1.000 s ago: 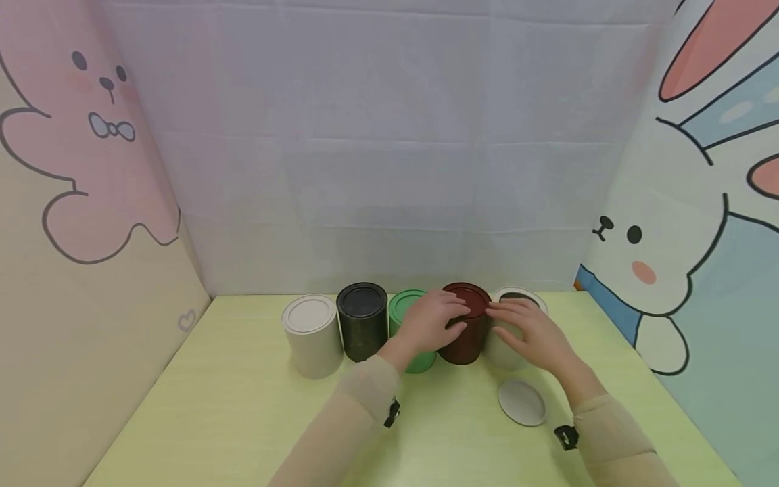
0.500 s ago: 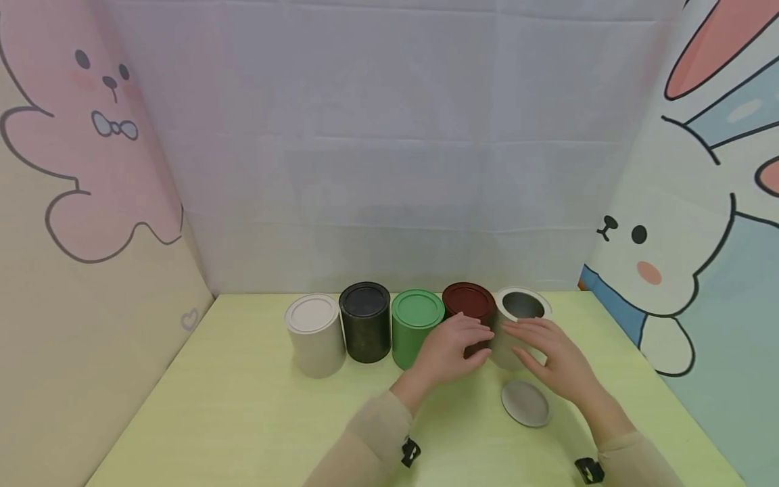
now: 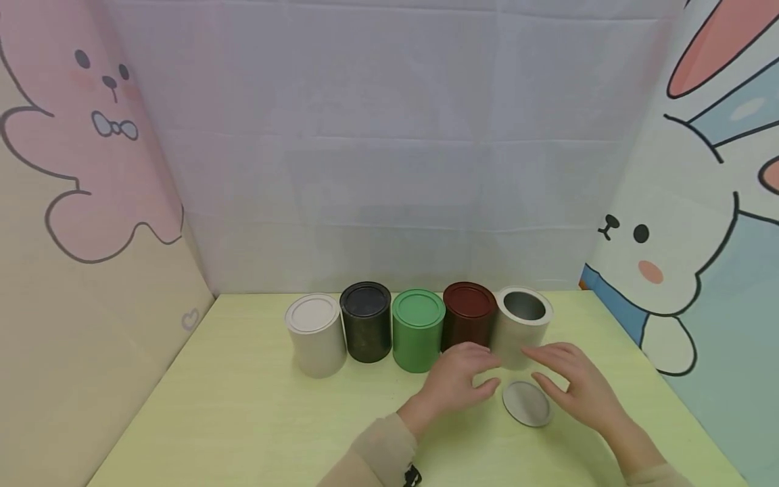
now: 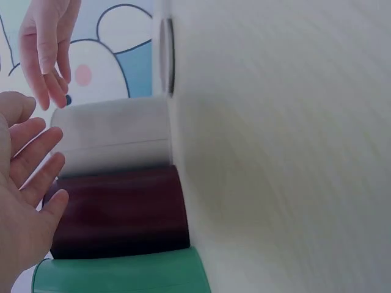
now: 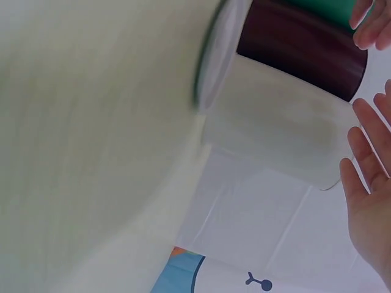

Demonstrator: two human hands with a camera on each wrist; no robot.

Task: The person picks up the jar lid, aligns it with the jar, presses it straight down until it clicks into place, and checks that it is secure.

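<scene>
In the head view my left hand (image 3: 458, 381) hovers before the dark red can (image 3: 470, 314), fingers extended, holding nothing. My right hand (image 3: 578, 385), also with relaxed fingers, is just right of a round white lid (image 3: 527, 404) on the table. Behind that lid stands a white can (image 3: 517, 338) with its top uncovered, showing a dark hollow inside. The left wrist view shows the left palm (image 4: 24, 226) apart from the cans. Spread fingers of the right hand appear beside the white can (image 5: 275, 122) in the right wrist view, with a gap between.
Left of the dark red can, a green can (image 3: 418, 331), a black can (image 3: 366, 321) and another white can (image 3: 315, 336) stand in a row with lids on. The pale yellow table (image 3: 243, 419) meets a white cloth backdrop (image 3: 389, 169) behind the cans.
Both hands have drawn back from the tops of the dark red and open white cans toward the person, uncovering the green can and the open can's mouth. The lid stays put.
</scene>
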